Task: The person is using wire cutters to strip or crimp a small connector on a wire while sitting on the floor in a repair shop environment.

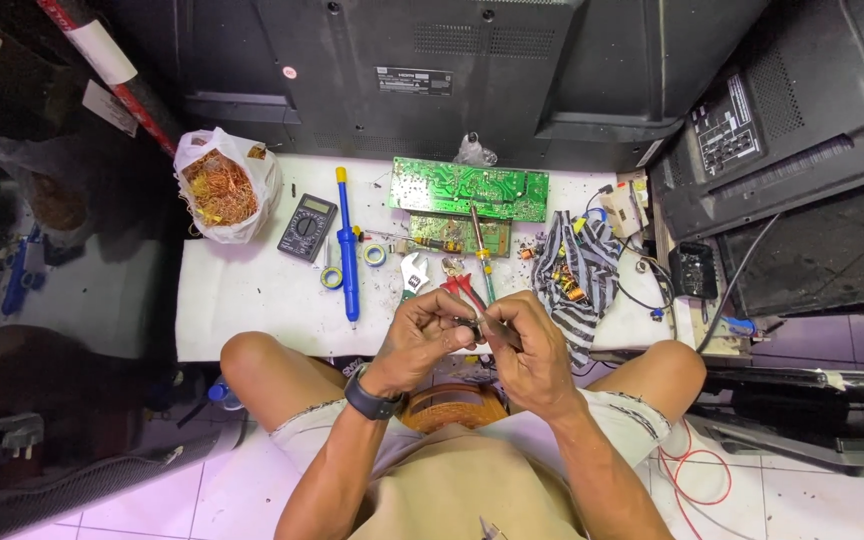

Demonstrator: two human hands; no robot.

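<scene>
Two hands pinched on one small part, above the knees

Both hands meet just off the near edge of the white work table. Left hand, black watch at the wrist, is curled with fingertips gripping a small dark metal part. Right hand is clenched around a slim dark tool whose tip touches the same part; too small to tell what kind of tool. Below the hands, between the knees, sits a round coil of copper-coloured wire.

Risks, as judged:
- Part is held over the lap, not over the table; a slipped pinch would likely drop it to the tiled floor or into the coil.
- Tool tip points toward the left fingertips; a slip under force could jab them.
- Red-handled pliers and a green-handled soldering iron lie just beyond the knuckles; a forward jerk could knock them. Cannot tell whether the iron is hot.

Containers:
- White plastic bag, far left of the table, open-mouthed, filled with tangled copper wire scrap.
- Striped grey-and-white cloth, right side, bunched loosely around small copper-wound parts.

Farther back: a blue desoldering pump, a dark multimeter, a green circuit board.
</scene>
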